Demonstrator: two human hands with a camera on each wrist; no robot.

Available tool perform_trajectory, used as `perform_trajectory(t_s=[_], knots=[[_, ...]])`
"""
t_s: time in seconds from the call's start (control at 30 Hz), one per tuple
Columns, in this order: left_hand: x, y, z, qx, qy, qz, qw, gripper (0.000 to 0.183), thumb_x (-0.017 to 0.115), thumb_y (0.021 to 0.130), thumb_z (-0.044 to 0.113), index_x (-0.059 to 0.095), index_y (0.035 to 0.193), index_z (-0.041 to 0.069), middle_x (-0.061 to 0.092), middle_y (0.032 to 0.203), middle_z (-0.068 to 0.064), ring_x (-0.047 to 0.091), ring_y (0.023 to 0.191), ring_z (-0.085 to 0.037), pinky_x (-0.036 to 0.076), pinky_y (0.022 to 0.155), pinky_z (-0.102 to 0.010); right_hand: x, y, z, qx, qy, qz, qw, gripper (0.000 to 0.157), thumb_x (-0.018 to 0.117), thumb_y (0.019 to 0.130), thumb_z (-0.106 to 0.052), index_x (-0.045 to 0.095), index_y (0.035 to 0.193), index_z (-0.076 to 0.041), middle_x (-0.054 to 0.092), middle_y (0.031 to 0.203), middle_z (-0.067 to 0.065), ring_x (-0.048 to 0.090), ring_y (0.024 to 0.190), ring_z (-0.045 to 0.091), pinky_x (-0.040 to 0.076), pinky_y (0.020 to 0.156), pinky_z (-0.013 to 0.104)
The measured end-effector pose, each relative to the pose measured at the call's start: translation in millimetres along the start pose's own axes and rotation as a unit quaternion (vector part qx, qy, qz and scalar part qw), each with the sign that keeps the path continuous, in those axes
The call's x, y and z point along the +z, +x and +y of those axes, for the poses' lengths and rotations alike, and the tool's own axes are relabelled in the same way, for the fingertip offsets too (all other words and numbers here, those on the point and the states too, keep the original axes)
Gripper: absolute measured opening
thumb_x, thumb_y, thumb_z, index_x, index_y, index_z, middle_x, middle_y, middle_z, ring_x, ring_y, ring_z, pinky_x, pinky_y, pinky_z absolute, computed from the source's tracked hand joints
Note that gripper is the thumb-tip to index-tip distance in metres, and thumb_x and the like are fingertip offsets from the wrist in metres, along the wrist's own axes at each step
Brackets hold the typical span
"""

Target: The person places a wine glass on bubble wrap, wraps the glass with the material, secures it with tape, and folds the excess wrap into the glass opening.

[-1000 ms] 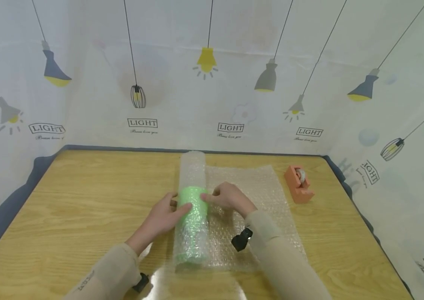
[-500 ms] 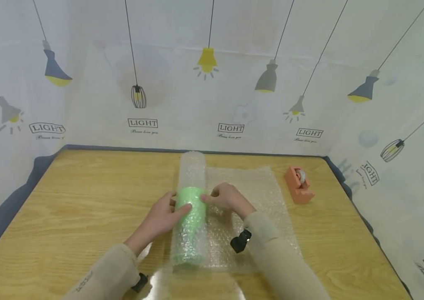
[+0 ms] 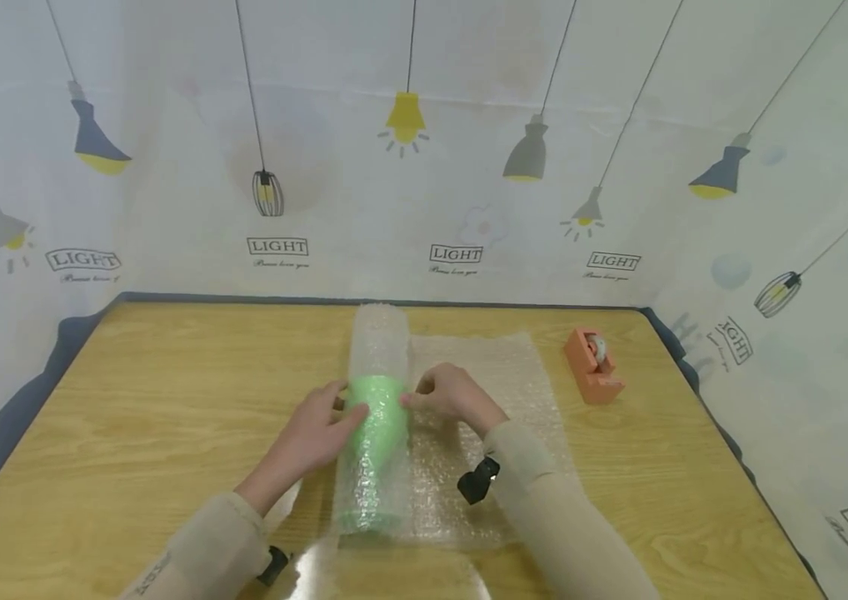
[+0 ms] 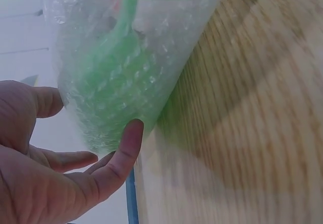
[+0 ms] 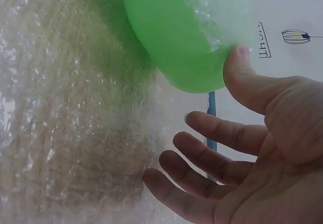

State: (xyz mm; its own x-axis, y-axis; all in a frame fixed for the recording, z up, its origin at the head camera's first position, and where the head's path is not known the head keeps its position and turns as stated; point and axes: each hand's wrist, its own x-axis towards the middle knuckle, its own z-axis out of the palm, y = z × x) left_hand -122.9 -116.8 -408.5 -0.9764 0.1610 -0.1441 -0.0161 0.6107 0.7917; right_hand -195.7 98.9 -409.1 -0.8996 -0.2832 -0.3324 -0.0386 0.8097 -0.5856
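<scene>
A green goblet, its bowl, stem and foot showing through the plastic, lies on its side in a roll of bubble wrap. In the head view my left hand rests against the roll's left side, thumb on top. Its relaxed fingers touch the wrap around the bowl in the left wrist view. My right hand is at the roll's right side. In the right wrist view its thumb touches the goblet near the rim, while the other fingers spread loosely over the flat bubble wrap.
Flat bubble wrap extends right from the roll over the wooden table. An orange tape dispenser with a tape roll stands at the table's right side. Behind is a wall covering printed with lamps.
The wrapped goblet has rolled slightly to the left, with both hands staying on it. The flat sheet's right edge has shifted left a little. The head view has also shifted slightly.
</scene>
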Motion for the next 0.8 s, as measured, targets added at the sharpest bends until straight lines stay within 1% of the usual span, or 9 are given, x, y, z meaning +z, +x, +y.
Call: perform_trajectory(t_s=[0.17,0.27,0.33,0.43,0.53,0.6,0.7,0.8], knots=[[2.4,2.3,-0.6,-0.001,0.002,0.01,0.9999,0.068,0.059,0.095,0.039,0.035,0.145,-0.001,0.051,0.133,-0.026,0.058,0.113,-0.039,0.058,0.081,-0.044,-0.1,0,2,-0.014,0.003,0.027,1.0,0.036,0.076,0.083,-0.04,0.067,0.092,-0.006,0.066,0.088,0.005,0.06,0.078,0.02,0.053,0.066,0.032],[4.0,4.5,-0.5,-0.005,0.006,0.018,0.9998,0.069,0.062,0.093,0.041,0.038,0.144,0.001,0.054,0.129,-0.023,0.06,0.109,-0.036,0.058,0.078,-0.042,0.4,-2,1,-0.03,0.005,0.054,0.998,0.035,0.078,0.081,-0.034,0.063,0.094,-0.006,0.063,0.09,0.005,0.058,0.081,0.02,0.053,0.07,0.033],[5.3,5.3,-1.4,-0.011,0.006,0.021,0.9997,0.07,0.063,0.092,0.043,0.039,0.142,0.001,0.055,0.126,-0.023,0.06,0.106,-0.035,0.058,0.076,-0.042,0.6,-7,-2,-0.059,-0.001,0.072,0.996,0.032,0.079,0.081,-0.028,0.062,0.095,-0.005,0.063,0.091,0.006,0.059,0.083,0.02,0.053,0.074,0.034],[6.9,6.2,-2.1,-0.029,0.006,0.018,0.9994,0.077,0.064,0.089,0.05,0.039,0.141,0.0,0.056,0.126,-0.023,0.06,0.107,-0.035,0.057,0.078,-0.045,1.2,-14,-7,-0.097,-0.015,0.088,0.991,0.024,0.077,0.083,-0.02,0.064,0.095,-0.005,0.065,0.091,0.005,0.06,0.084,0.019,0.053,0.077,0.034],[9.2,8.6,-2.1,-0.047,0.003,0.009,0.9989,0.086,0.064,0.086,0.058,0.038,0.142,-0.001,0.056,0.128,-0.024,0.059,0.11,-0.037,0.056,0.082,-0.048,0.6,-20,-10,-0.127,-0.026,0.097,0.987,0.016,0.075,0.084,-0.012,0.066,0.093,-0.004,0.066,0.086,0.005,0.061,0.08,0.017,0.054,0.073,0.031],[10.6,11.3,-2.0,-0.053,0.001,0.001,0.9986,0.09,0.063,0.084,0.062,0.036,0.143,-0.001,0.057,0.129,-0.024,0.06,0.11,-0.037,0.055,0.084,-0.049,0.1,-21,-10,-0.131,-0.027,0.096,0.986,0.012,0.073,0.084,-0.01,0.066,0.091,-0.004,0.067,0.084,0.004,0.062,0.077,0.016,0.054,0.071,0.029],[13.2,15.3,-1.2,-0.057,0.001,-0.007,0.9984,0.094,0.063,0.083,0.064,0.035,0.145,-0.001,0.057,0.129,-0.023,0.06,0.11,-0.036,0.054,0.085,-0.049,-1.2,-24,-7,-0.124,-0.02,0.092,0.988,0.008,0.069,0.085,-0.009,0.067,0.091,-0.004,0.068,0.083,0.004,0.062,0.076,0.015,0.054,0.07,0.028],[15.6,17.2,1.2,-0.062,-0.001,-0.011,0.998,0.096,0.063,0.081,0.066,0.034,0.146,0.001,0.056,0.131,-0.022,0.059,0.112,-0.036,0.053,0.087,-0.05,-3.2,-27,-3,-0.109,-0.006,0.082,0.991,0.012,0.067,0.087,-0.016,0.069,0.093,-0.005,0.068,0.085,0.004,0.062,0.078,0.015,0.054,0.071,0.028]])
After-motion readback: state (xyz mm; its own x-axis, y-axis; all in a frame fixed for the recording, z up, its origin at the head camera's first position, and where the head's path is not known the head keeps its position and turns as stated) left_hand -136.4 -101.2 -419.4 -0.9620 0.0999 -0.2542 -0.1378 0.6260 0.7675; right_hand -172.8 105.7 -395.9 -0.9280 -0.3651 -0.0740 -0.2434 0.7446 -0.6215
